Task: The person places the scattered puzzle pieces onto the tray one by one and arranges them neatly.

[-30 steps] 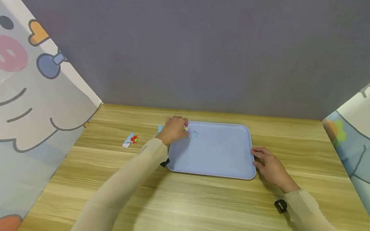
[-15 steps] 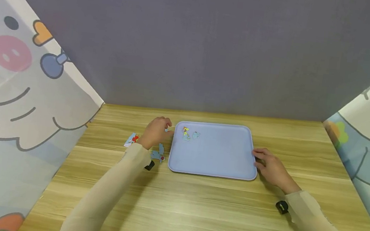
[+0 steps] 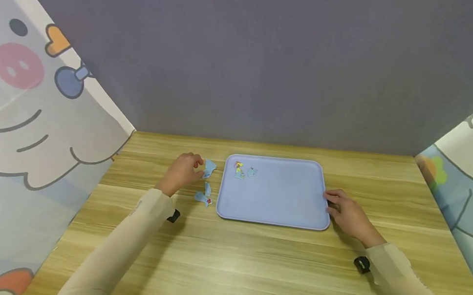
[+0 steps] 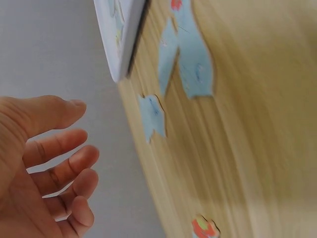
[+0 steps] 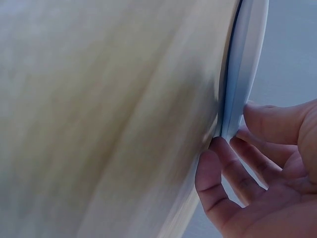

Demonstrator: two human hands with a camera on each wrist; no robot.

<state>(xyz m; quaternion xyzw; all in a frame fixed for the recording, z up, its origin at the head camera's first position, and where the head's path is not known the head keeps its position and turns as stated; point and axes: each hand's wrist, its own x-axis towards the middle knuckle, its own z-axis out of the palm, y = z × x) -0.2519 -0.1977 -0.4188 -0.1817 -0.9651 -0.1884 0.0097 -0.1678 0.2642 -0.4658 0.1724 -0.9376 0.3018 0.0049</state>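
Note:
My left hand (image 3: pixel 181 172) hovers over the table left of the tray, fingers loosely bent and thumb apart, holding nothing. By its fingertips lies a light blue puzzle piece (image 3: pixel 210 168). Nearer me are two more blue pieces, one narrow (image 3: pixel 207 189) and one with a red mark (image 3: pixel 201 197). A red-and-white piece (image 4: pixel 204 227) shows in the left wrist view; in the head view my hand and forearm hide it. My right hand (image 3: pixel 348 215) holds the right edge of the pale blue tray (image 3: pixel 279 197), thumb at the rim (image 5: pixel 247 74) and fingertips low against its side.
Near the tray's back left corner lie a yellow-and-blue puzzle piece (image 3: pixel 239 171) and a small blue one (image 3: pixel 252 172). Behind the wooden table (image 3: pixel 248 267) stands a grey panel (image 3: pixel 250 70), with cartoon-printed sheets (image 3: pixel 23 116) on both sides.
My left hand has withdrawn from over the tray's back left corner, leftward across the blue pieces, uncovering the pieces on the tray and beside it. My right hand stays at the tray's edge.

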